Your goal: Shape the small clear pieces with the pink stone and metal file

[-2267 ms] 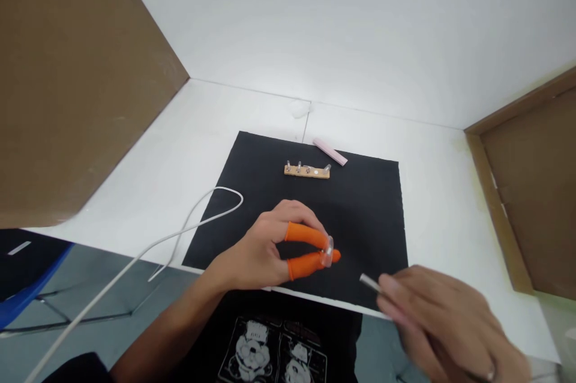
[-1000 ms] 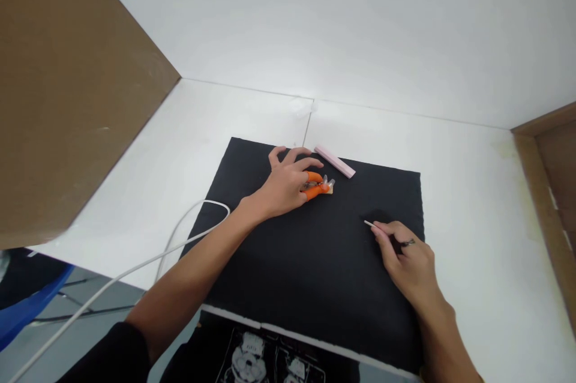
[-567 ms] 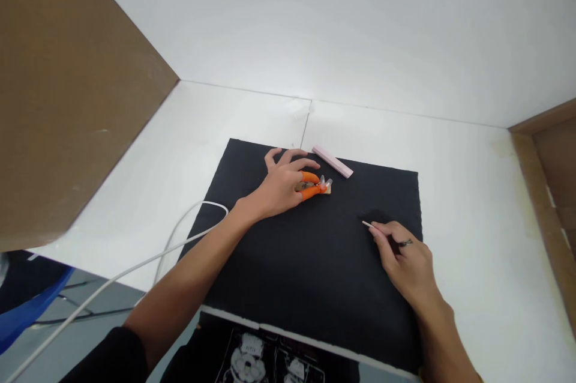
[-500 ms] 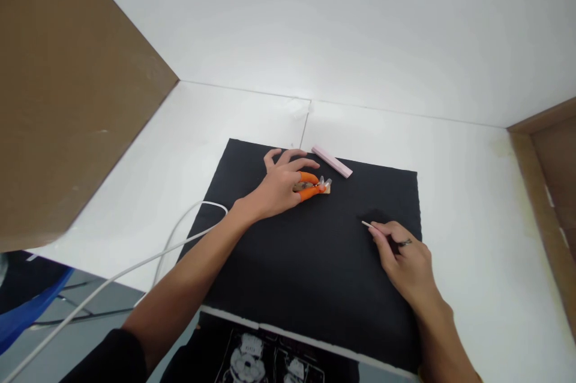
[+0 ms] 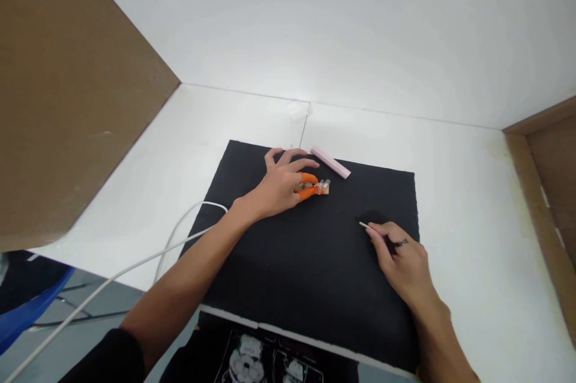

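My left hand lies over the back of the black mat, gripping a small pair of orange-handled pliers. The handles run in under its thumb side while the other fingers spread over the mat. Clear plastic pieces and a small tan piece show at the pliers' head; their exact shape is too small to tell. My right hand, with a dark ring on one finger, pinches a thin pale stick between thumb and forefinger, its tip pointing left. The rest of the stick is hidden in the hand.
A pale pink bar-shaped block lies across the mat's far edge. The black mat rests on a white table. A white cable loops over the mat's left side. Brown panels and a white wall enclose the table.
Both hands keep their places and holds almost unchanged. The clear pieces at the pliers' head have shifted slightly. The whole view has moved a little.
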The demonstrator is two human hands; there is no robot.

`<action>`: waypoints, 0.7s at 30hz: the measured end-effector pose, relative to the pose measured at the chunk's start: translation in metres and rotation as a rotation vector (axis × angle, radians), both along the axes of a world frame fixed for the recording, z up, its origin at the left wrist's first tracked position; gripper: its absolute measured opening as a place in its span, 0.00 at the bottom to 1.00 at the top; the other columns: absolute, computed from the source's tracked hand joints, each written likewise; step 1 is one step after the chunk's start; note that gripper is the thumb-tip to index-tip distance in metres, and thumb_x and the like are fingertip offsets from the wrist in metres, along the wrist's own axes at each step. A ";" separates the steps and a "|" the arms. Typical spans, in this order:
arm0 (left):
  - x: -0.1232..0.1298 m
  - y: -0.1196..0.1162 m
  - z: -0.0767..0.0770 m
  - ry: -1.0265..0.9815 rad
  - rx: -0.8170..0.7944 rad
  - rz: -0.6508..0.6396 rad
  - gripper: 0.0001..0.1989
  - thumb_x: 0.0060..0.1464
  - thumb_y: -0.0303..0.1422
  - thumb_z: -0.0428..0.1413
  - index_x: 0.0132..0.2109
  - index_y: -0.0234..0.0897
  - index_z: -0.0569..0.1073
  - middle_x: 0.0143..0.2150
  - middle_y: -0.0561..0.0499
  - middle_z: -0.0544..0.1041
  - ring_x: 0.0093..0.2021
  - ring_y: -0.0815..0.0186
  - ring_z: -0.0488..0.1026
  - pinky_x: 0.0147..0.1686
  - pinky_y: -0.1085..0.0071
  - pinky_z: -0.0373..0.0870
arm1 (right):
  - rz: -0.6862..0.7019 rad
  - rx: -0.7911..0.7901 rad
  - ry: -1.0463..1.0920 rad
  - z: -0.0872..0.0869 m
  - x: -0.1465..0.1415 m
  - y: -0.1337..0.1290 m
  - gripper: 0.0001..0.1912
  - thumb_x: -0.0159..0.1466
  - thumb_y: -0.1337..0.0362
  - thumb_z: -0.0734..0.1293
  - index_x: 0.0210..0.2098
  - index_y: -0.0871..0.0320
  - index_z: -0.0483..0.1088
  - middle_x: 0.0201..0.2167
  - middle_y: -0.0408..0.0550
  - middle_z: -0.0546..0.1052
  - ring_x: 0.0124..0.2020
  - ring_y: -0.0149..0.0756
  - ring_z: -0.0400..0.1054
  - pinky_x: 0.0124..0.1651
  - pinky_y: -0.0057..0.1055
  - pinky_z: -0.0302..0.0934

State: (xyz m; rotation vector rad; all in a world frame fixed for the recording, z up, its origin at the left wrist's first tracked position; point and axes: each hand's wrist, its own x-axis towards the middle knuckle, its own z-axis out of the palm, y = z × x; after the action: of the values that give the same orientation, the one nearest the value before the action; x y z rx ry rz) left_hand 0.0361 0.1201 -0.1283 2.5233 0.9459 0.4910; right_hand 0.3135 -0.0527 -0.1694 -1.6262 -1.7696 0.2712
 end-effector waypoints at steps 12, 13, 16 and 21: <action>0.006 0.003 0.001 0.063 -0.003 -0.022 0.05 0.69 0.33 0.66 0.45 0.45 0.88 0.65 0.45 0.84 0.73 0.41 0.69 0.71 0.31 0.45 | 0.017 -0.009 0.016 0.003 -0.001 0.000 0.11 0.78 0.58 0.67 0.43 0.53 0.81 0.37 0.46 0.87 0.35 0.38 0.85 0.39 0.31 0.80; 0.006 0.003 0.002 0.068 -0.007 -0.024 0.05 0.69 0.34 0.66 0.45 0.45 0.88 0.65 0.45 0.84 0.73 0.41 0.69 0.71 0.31 0.45 | 0.021 -0.007 0.018 0.003 -0.001 0.000 0.11 0.77 0.58 0.67 0.43 0.53 0.81 0.37 0.46 0.87 0.35 0.38 0.85 0.40 0.31 0.80; 0.008 0.004 0.005 0.083 -0.019 -0.035 0.05 0.70 0.35 0.66 0.45 0.45 0.88 0.65 0.44 0.84 0.73 0.41 0.70 0.71 0.29 0.46 | 0.034 0.006 0.020 0.003 -0.001 0.000 0.10 0.77 0.59 0.67 0.44 0.53 0.80 0.37 0.46 0.87 0.35 0.37 0.85 0.39 0.30 0.79; 0.009 0.004 0.007 0.100 -0.030 -0.036 0.04 0.69 0.34 0.66 0.45 0.44 0.88 0.66 0.43 0.84 0.74 0.39 0.70 0.72 0.28 0.46 | 0.051 0.032 0.016 0.003 -0.002 0.001 0.10 0.78 0.59 0.67 0.43 0.54 0.80 0.36 0.46 0.87 0.35 0.38 0.85 0.39 0.31 0.79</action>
State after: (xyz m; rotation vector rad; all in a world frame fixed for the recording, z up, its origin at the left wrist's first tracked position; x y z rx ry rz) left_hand 0.0450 0.1240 -0.1209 2.5531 0.9345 0.3401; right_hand 0.3115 -0.0518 -0.1659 -1.5544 -1.7960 0.2768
